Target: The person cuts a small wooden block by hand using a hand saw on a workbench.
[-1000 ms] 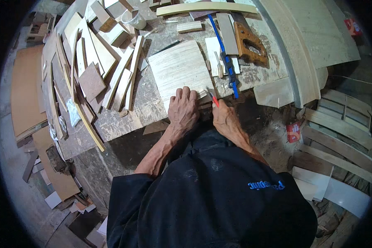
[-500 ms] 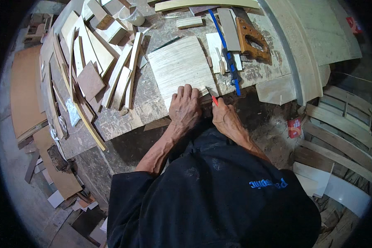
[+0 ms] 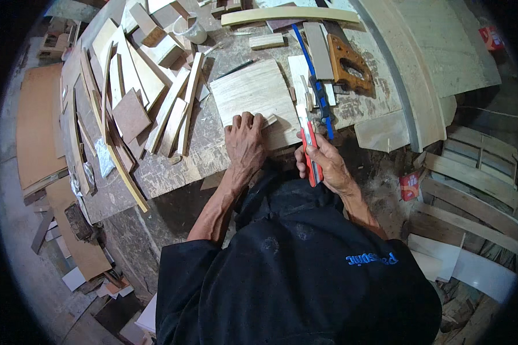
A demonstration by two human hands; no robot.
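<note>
A pale, square wooden board (image 3: 253, 86) lies near the front edge of the workbench. My left hand (image 3: 246, 141) rests on its near part with the fingers curled closed around one end of a small wood strip (image 3: 269, 121); how firmly it is gripped is partly hidden. To the right, my right hand (image 3: 328, 164) is closed round a red utility knife (image 3: 309, 144), its blade out and pointing away from me, beside the board's right edge. A dark pencil (image 3: 236, 69) lies along the board's far left edge.
A blue clamp (image 3: 319, 95) and a handsaw with a wooden handle (image 3: 351, 66) lie right of the board. Many wood strips (image 3: 172, 109) crowd the left side, below a clear plastic cup (image 3: 193, 31). A long curved wooden piece (image 3: 411, 75) borders the bench's right.
My right hand has drawn the knife away from the board and turned it, so more of its body shows. My left hand has shifted slightly left, and the small strip now sits differently against its fingers.
</note>
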